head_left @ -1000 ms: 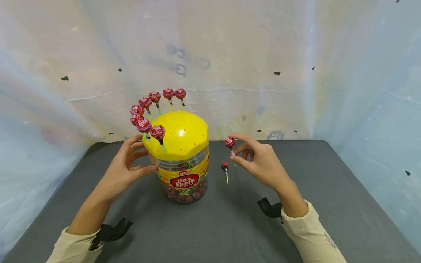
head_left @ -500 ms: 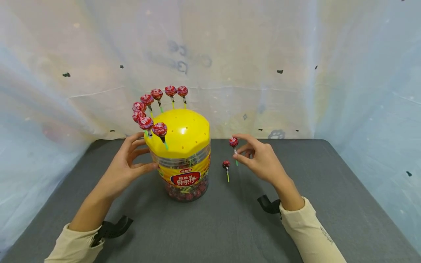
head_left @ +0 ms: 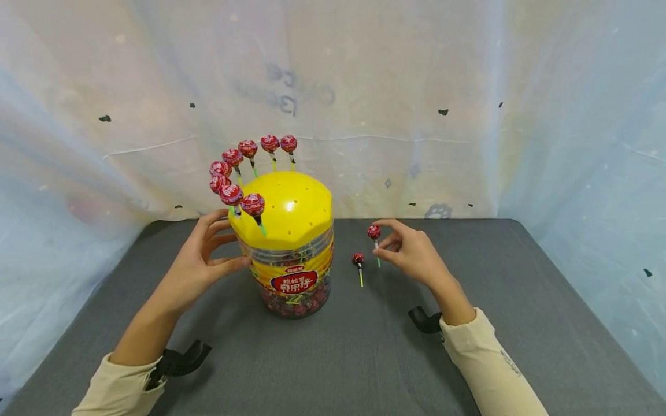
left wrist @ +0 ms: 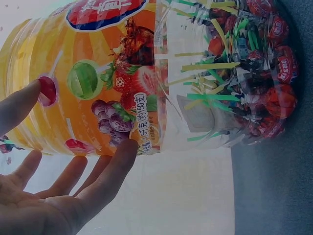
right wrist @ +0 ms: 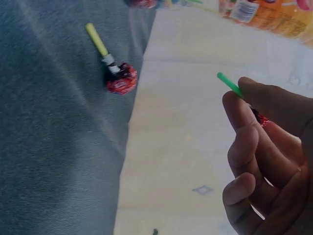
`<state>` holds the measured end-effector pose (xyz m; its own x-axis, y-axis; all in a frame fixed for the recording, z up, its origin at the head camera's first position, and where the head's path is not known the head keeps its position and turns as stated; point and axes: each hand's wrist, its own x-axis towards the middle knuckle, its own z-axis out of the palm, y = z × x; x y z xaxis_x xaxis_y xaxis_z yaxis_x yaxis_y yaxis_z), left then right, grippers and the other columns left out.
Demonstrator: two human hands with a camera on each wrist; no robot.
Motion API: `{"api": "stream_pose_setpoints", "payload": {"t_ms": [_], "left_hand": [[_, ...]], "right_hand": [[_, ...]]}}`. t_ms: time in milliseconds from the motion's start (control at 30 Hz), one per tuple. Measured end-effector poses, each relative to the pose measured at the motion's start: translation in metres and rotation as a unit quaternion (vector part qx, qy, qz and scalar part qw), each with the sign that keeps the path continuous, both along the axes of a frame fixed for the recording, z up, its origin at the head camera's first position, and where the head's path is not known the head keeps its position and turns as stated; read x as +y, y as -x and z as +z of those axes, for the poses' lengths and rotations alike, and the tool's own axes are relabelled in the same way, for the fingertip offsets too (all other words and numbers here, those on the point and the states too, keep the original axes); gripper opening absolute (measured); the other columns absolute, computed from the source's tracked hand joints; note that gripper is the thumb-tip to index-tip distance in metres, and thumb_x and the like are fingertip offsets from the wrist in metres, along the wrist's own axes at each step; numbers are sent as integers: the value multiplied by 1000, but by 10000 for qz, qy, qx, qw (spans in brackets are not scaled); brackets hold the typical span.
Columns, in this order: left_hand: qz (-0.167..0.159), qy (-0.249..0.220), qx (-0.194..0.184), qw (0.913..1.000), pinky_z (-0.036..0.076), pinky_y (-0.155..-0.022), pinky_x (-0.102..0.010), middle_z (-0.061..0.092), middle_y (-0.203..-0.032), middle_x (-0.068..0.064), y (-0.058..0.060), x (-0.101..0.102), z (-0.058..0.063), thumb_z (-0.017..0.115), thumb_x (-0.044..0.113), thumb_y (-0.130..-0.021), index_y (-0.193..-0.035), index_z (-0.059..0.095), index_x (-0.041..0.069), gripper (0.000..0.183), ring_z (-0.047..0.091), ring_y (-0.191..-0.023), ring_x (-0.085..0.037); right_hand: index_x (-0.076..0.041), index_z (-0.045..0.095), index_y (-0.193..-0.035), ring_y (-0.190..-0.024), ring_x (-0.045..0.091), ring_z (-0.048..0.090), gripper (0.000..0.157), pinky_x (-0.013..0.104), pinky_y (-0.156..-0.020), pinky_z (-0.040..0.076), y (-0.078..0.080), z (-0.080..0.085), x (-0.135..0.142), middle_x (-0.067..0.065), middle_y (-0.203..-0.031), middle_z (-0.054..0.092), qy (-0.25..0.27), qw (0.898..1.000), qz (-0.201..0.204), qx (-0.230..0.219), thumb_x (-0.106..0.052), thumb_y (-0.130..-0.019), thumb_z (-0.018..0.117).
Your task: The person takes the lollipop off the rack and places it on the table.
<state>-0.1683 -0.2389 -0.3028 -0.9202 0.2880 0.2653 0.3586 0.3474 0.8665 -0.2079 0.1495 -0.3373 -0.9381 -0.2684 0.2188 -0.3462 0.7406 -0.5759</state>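
Red-wrapped, round lollipop point(head_left: 374, 232) is hanging right of centre, right hand point(head_left: 413, 254) pinching it between fingers, ideally stick-down; left hand point(head_left: 202, 263), fingers spread, is sensibly steadying the yellow-lidded clear plastic jar point(head_left: 293, 283).

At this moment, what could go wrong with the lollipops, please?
The loose lollipop on the table could be brushed aside, lying so near the right hand. The held lollipop might slip, being only pinched. The jar may turn if pushed, since the left hand touches just one side.
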Motion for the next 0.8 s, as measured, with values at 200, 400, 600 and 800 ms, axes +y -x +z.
{"api": "stream_pose_setpoints", "payload": {"t_ms": [200, 400, 600, 800], "left_hand": [[-2, -16, 43, 10000, 55, -86, -19, 33, -153, -14, -1, -1, -1, 69, 6, -92, -157, 20, 30, 84, 44, -126, -10], [-15, -31, 15, 10000, 55, -86, -19, 32, -153, -13, 0, -1, -1, 69, 6, -93, -157, 20, 31, 84, 44, -126, -10], [-10, -19, 1, 10000, 55, -86, -19, 33, -153, -12, 1, 0, -1, 69, 7, -93, -156, 20, 31, 84, 43, -127, -11], [-49, -43, 67, 10000, 55, -86, -19, 33, -153, -13, 1, -1, -2, 69, 5, -92, -157, 21, 30, 84, 44, -126, -10]], "right_hand": [[-19, 53, -140, -77, 15, 69, 57, 33, -67, 54, 7, -9, 1, -2, -95, 76, -131, 9992, -163, -353, -23, -88, 77], [-17, 54, -139, -77, 13, 68, 56, 35, -69, 55, 14, -19, 5, -2, -94, 77, -284, 9976, -136, -622, -25, -88, 77], [-17, 57, -137, -77, 12, 68, 54, 41, -77, 56, 20, -31, 14, -4, -91, 76, -371, 9949, -286, -888, -25, -88, 77], [-13, 58, -137, -71, 10, 65, 54, 33, -67, 52, 25, -42, 18, -3, -91, 76, -592, 9905, -231, -1221, -25, -87, 77]]}}
